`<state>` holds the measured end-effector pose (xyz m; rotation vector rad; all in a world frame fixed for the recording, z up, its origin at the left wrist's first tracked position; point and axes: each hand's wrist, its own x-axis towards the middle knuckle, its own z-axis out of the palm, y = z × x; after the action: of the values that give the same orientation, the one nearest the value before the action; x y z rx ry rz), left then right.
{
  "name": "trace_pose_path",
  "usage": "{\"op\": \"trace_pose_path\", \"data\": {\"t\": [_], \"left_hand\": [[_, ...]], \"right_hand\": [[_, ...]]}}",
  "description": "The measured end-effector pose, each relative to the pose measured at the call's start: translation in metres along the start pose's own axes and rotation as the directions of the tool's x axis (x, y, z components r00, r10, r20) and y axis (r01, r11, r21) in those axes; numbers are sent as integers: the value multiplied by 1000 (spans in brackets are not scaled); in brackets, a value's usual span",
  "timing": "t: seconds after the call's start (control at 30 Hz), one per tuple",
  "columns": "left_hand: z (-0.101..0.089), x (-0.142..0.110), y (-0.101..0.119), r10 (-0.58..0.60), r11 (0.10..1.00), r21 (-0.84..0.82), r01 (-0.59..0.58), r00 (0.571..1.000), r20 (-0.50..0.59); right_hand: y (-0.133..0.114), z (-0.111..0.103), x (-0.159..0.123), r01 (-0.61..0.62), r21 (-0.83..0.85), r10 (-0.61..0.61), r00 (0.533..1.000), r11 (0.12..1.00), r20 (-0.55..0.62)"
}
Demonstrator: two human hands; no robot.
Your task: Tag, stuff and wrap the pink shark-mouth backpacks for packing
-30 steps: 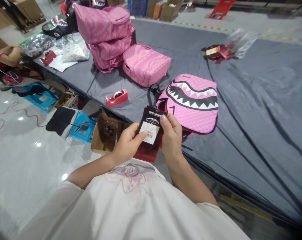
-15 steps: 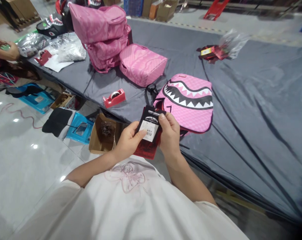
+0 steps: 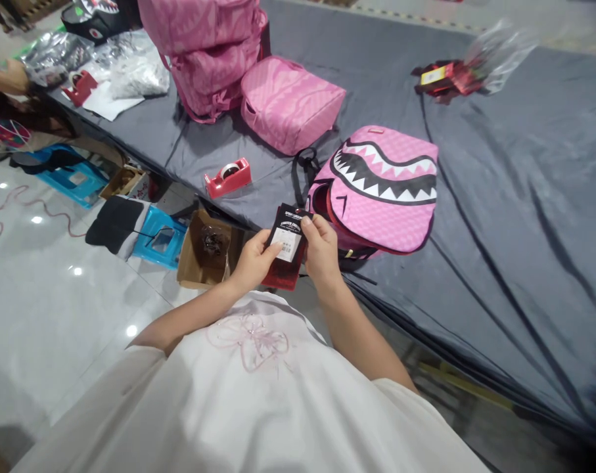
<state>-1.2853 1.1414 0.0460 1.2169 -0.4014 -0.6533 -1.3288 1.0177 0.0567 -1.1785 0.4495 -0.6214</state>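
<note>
1. Black tag (image 3: 290, 230) held between both hands, lower centre of the frame, in front of the person's torso; red card or pouch (image 3: 282, 279) behind it, touching.
2. Left hand (image 3: 252, 263): closed in a pinch on the tag's left side, thumb laid over the white sticker (image 3: 284, 246). Right hand (image 3: 321, 253): thumb pressed on the tag's upper right corner, fingers curled behind.
3. Progress, judged: tag and red piece already picked up and kept together, face upward. Whether they are tied to the pink backpack (image 3: 384, 190), right of centre, cannot be told; strap and tag top lie close. What is left cannot be judged further.
4. Backpack laid on the grey-covered table (image 3: 504, 210), shark-mouth print upward, dark gap seen at its left side. No tag can be made out on the pink bag stack (image 3: 204, 72), upper left, though parts are hidden.
5. Writing: "LIMITED EDITION" read on the tag; line above appears to be "SPRAYGROUND", blurred. Barcode seen on sticker, digits unreadable. Red patch (image 3: 375, 130) on backpack and yellow label (image 3: 433, 75) on the packet (image 3: 458, 80), upper right: too small.
6. Red tape dispenser (image 3: 229, 179) left of backpack, untouched.
</note>
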Motion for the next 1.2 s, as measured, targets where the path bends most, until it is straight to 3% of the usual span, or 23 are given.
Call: {"op": "trace_pose_path", "data": {"t": [1.2], "left_hand": [[4, -6, -3, 2, 999, -47, -2, 1000, -16]], "right_hand": [[4, -6, -3, 2, 21, -2, 1000, 1000, 26]]}}
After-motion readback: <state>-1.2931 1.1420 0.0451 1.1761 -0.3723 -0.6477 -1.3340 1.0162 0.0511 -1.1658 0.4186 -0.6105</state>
